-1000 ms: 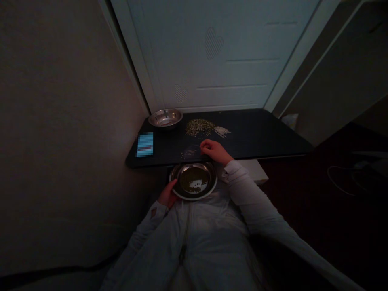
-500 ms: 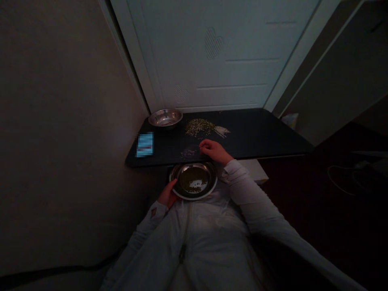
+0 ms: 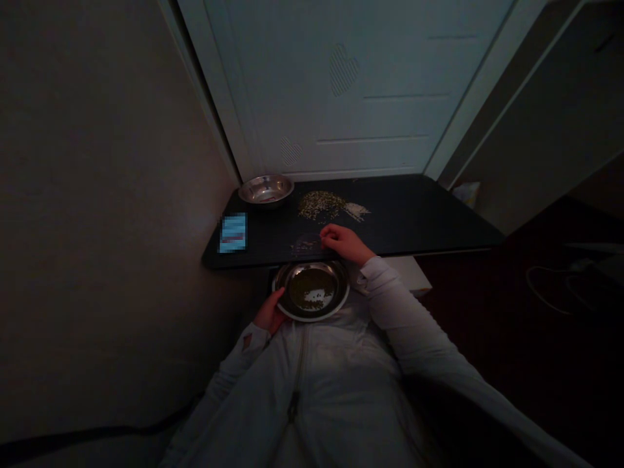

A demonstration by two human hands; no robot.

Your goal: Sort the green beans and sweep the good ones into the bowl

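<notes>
My left hand (image 3: 270,313) grips the left rim of a shiny metal bowl (image 3: 312,318), thumb on top, close to my body. Small green beans (image 3: 312,286), like mung beans, cover part of the bowl's bottom. Just above the table's near edge, my right hand (image 3: 345,243) has its fingers closed together; whatever is between them is too small to make out. To the left of those fingertips lies a small scatter of pale bits (image 3: 303,246) on the dark table. Farther back is a heap of mixed green and pale grains (image 3: 319,204), with whitish pieces (image 3: 357,210) at its right end.
A second metal bowl (image 3: 266,192) stands at the back left of the black table (image 3: 414,214). In front of it lies a blurred-out bluish rectangle (image 3: 233,233). A white door (image 3: 341,117) rises behind the table. A white box (image 3: 412,275) sits below the table's near edge.
</notes>
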